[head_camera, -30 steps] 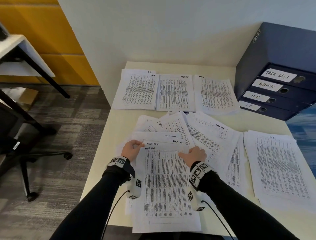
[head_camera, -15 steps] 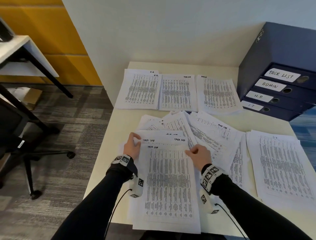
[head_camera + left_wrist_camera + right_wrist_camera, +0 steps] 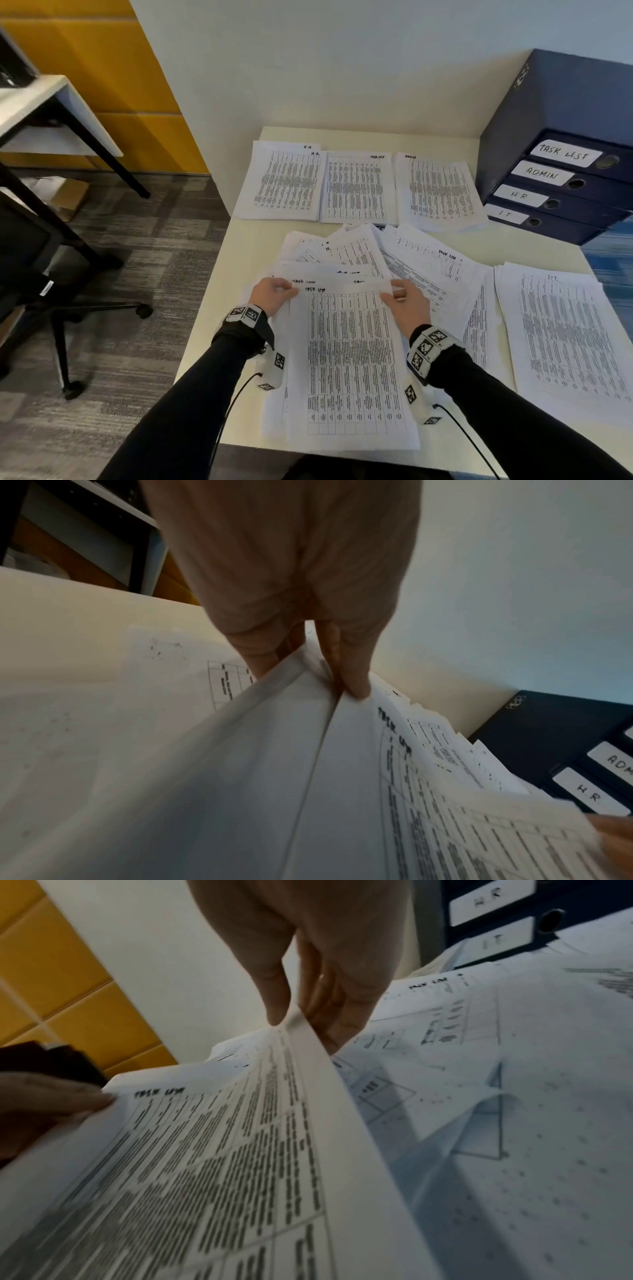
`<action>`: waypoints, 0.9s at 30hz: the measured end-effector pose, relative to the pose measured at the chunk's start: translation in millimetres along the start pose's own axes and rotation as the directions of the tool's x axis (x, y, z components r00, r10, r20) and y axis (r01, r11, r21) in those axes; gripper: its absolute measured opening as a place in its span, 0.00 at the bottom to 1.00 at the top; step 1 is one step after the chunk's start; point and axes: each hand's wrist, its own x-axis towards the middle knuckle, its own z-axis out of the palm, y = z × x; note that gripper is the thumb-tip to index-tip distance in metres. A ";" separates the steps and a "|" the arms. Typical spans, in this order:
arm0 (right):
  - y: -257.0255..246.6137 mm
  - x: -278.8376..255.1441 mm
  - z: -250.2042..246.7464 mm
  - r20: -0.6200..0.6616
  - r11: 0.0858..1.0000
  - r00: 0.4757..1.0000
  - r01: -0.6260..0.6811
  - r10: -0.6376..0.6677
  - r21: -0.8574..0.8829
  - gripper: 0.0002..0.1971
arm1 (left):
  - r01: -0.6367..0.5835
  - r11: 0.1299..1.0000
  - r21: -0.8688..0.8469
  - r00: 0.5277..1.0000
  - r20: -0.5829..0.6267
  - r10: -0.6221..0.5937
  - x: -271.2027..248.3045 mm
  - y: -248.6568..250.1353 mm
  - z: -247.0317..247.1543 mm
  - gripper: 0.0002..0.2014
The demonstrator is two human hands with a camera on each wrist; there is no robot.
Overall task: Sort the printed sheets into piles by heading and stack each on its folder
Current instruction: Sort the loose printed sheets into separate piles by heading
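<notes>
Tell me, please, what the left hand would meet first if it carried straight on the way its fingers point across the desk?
Probably the fanned unsorted sheets just beyond the left hand, which pinches the Task List sheets; farther on lies the Task List pile. Depth is uncertain.

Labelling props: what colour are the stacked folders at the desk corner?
Dark navy blue folders, with white handwritten spine labels; head view shows them best.

The cream table carries sorted sheet piles, a fanned loose heap, and stacked blue folders.
</notes>
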 end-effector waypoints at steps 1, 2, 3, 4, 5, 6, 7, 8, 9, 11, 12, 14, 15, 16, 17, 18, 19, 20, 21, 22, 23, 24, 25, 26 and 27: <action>0.5 -1.3 2.2 0.022 0.999 1.000 0.007 -0.006 -0.036 0.16 | 0.008 1.000 -0.013 1.000 -0.013 -0.008 -0.2 -0.3 0.4 0.15; 1.3 -2.9 4.2 0.041 0.995 0.999 0.027 -0.023 -0.094 0.17 | 0.015 0.999 -0.030 1.000 -0.025 -0.016 -0.3 -0.4 1.0 0.15; 3.2 -4.2 6.0 0.057 0.986 0.998 0.041 -0.032 -0.162 0.18 | 0.020 0.999 -0.041 0.999 -0.031 -0.022 -0.7 -0.1 1.6 0.15; 6.2 -5.3 7.9 0.063 0.975 0.997 0.051 -0.038 -0.218 0.19 | 0.020 0.999 -0.043 0.999 -0.034 -0.022 -1.5 0.5 2.3 0.15; 9.6 -6.9 9.6 0.067 0.965 0.997 0.052 -0.036 -0.256 0.21 | 0.021 0.999 -0.044 0.999 -0.035 -0.022 -2.1 1.0 2.8 0.15; 12.5 -8.4 11.0 0.068 0.960 0.997 0.044 -0.026 -0.277 0.22 | 0.019 0.999 -0.047 0.999 -0.035 -0.021 -2.4 1.0 3.0 0.15; 14.7 -9.8 12.1 0.071 0.959 0.997 0.034 -0.015 -0.280 0.23 | 0.020 0.999 -0.051 0.999 -0.036 -0.022 -2.3 1.2 3.0 0.14; 16.2 -10.8 12.8 0.069 0.959 0.997 0.034 -0.015 -0.280 0.23 | 0.021 0.998 -0.056 0.999 -0.037 -0.024 -2.0 1.3 2.7 0.11; 17.0 -11.7 13.2 0.060 0.960 0.998 0.039 -0.023 -0.279 0.21 | 0.027 0.997 -0.066 0.999 -0.032 -0.029 -1.4 1.3 2.4 0.09; 15.7 -13.0 11.5 0.022 0.958 0.999 0.032 -0.027 -0.284 0.14 | 0.035 0.994 -0.106 0.999 -0.015 -0.037 0.0 1.1 2.6 0.10; 14.6 -13.4 10.2 0.003 0.952 1.000 0.021 -0.021 -0.305 0.09 | 0.038 0.991 -0.126 0.999 -0.011 -0.040 0.3 0.9 2.8 0.12; 14.7 -12.4 6.8 -0.006 0.941 1.000 0.012 -0.015 -0.338 0.07 | 0.043 0.988 -0.148 0.998 -0.030 -0.048 -0.1 0.9 3.2 0.14; 16.9 -10.4 4.9 0.013 0.942 1.000 0.010 -0.006 -0.335 0.08 | 0.042 0.987 -0.154 0.998 -0.049 -0.050 0.1 -0.3 3.6 0.14; 18.7 -8.2 2.3 0.044 0.947 0.999 0.008 0.006 -0.320 0.10 | 0.038 0.987 -0.154 0.996 -0.069 -0.049 0.2 -1.8 3.7 0.15; 20.4 -6.0 -1.1 0.090 0.951 0.996 0.013 0.016 -0.308 0.11 | 0.031 0.988 -0.150 0.995 -0.088 -0.045 0.4 -3.0 3.7 0.15; 22.9 -3.8 -5.7 0.145 0.951 0.989 0.024 0.022 -0.308 0.13 | 0.028 0.988 -0.149 0.994 -0.104 -0.044 0.7 -4.1 3.7 0.16; 25.2 -1.7 -11.0 0.201 0.946 0.979 0.047 0.020 -0.320 0.15 | 0.028 0.988 -0.153 0.992 -0.117 -0.047 1.3 -4.6 3.7 0.17; 26.8 0.3 -16.7 0.249 0.938 0.969 0.074 0.014 -0.339 0.16 | 0.030 0.987 -0.159 0.990 -0.130 -0.051 1.7 -4.3 3.6 0.18; 27.9 2.0 -22.3 0.283 0.930 0.959 0.099 0.005 -0.354 0.17 | 0.030 0.986 -0.162 0.988 -0.142 -0.054 2.5 -3.6 3.7 0.18; 29.8 4.3 -27.1 0.299 0.926 0.954 0.112 0.002 -0.362 0.18 | 0.029 0.987 -0.160 0.987 -0.151 -0.054 3.0 -2.4 3.8 0.18; 32.0 7.1 -30.6 0.300 0.930 0.954 0.111 0.000 -0.351 0.18 | 0.027 0.988 -0.155 0.986 -0.157 -0.051 3.6 -1.2 4.0 0.17; 32.2 9.3 -33.1 0.285 0.940 0.959 0.094 0.003 -0.327 0.17 | 0.024 0.988 -0.150 0.986 -0.161 -0.048 4.1 -0.3 4.6 0.17; 31.3 11.4 -33.9 0.265 0.956 0.964 0.062 0.017 -0.287 0.15 | 0.018 0.988 -0.150 0.986 -0.164 -0.043 5.5 -0.1 5.6 0.16; 29.6 13.6 -33.2 0.250 0.971 0.967 0.022 0.039 -0.238 0.12 | 0.017 0.988 -0.153 0.986 -0.161 -0.042 6.5 0.5 6.6 0.15; 27.0 15.8 -30.9 0.241 0.982 0.969 -0.018 0.063 -0.187 0.11 | 0.017 0.987 -0.159 0.987 -0.158 -0.042 8.3 0.1 8.1 0.14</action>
